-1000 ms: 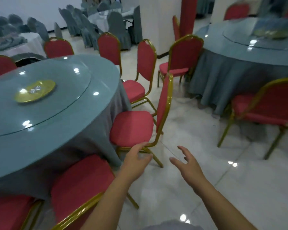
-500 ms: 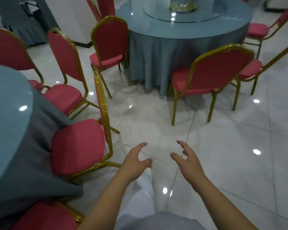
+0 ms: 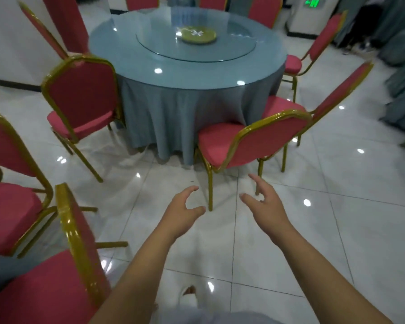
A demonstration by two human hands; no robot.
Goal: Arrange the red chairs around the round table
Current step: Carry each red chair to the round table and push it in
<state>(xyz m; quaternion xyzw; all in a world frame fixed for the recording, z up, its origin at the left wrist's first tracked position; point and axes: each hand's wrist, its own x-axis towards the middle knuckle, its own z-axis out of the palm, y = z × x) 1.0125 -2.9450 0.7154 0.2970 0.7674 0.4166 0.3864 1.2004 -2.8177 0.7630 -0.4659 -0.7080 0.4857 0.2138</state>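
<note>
A round table (image 3: 185,78) with a grey-blue cloth and a glass turntable stands ahead of me. A red chair with a gold frame (image 3: 262,141) stands at its near right, turned askew with its back toward me. Another red chair (image 3: 80,99) stands at the table's left, and several more ring the far and right sides. My left hand (image 3: 182,211) and my right hand (image 3: 264,202) reach forward over the floor, fingers loosely spread, holding nothing. Both hands are short of the near chair's back, not touching it.
Red chairs of a second table (image 3: 17,206) crowd my lower left, one back (image 3: 77,242) close to my left arm. A white pillar (image 3: 17,43) rises at the far left. Grey covered chairs (image 3: 400,57) stand at the far right. White glossy tiles (image 3: 337,218) spread to the right.
My view has swung right, away from the first table to the second round table, which is now nearer and centred. Both hands stay empty and extended in front of me.
</note>
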